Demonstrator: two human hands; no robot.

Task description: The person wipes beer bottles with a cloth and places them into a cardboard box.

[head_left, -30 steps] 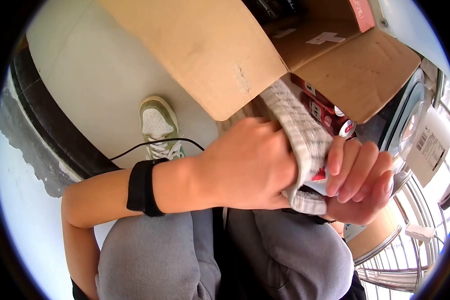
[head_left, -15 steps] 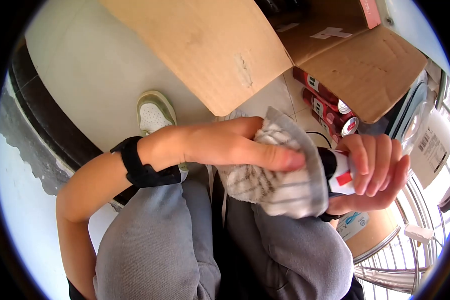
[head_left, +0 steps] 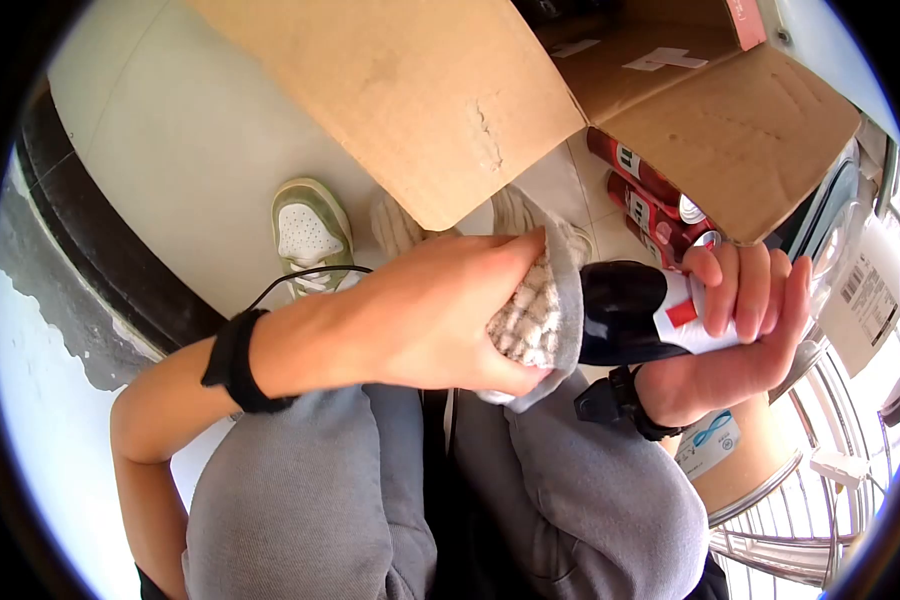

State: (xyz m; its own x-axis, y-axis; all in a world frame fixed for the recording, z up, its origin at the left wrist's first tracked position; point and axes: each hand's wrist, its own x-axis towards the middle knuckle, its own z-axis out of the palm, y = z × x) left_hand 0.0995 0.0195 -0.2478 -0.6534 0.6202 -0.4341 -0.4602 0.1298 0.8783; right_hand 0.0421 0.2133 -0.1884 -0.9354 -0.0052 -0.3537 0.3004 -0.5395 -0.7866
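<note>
Clasping a striped cloth [head_left: 532, 318], the left hand [head_left: 420, 310] has its thumb and fingers bent around the bunched fabric, a narrow grip with the cloth's grey border spread past the fingertips. The right hand [head_left: 745, 305] holds a dark bottle [head_left: 618, 315] by its white-labelled part, fingers curled over the top and the wrist turned underneath. The bottle lies sideways between the two hands, its dark end meeting the cloth's border in view; whether that end goes inside the fabric is hard to tell.

Above the left hand, the lower corner of a cardboard box's [head_left: 420, 100] big flap comes near the knuckles. A second flap [head_left: 735, 140] overhangs red cans [head_left: 645, 205], which show just beyond the right fingers. Grey-clad knees [head_left: 290, 490] bound the space below, and a wire basket [head_left: 800, 550] stands at lower right. More room shows leftward, where pale floor [head_left: 170, 180] stretches between a green-and-white shoe [head_left: 310, 235] and a dark strip [head_left: 110, 250].
</note>
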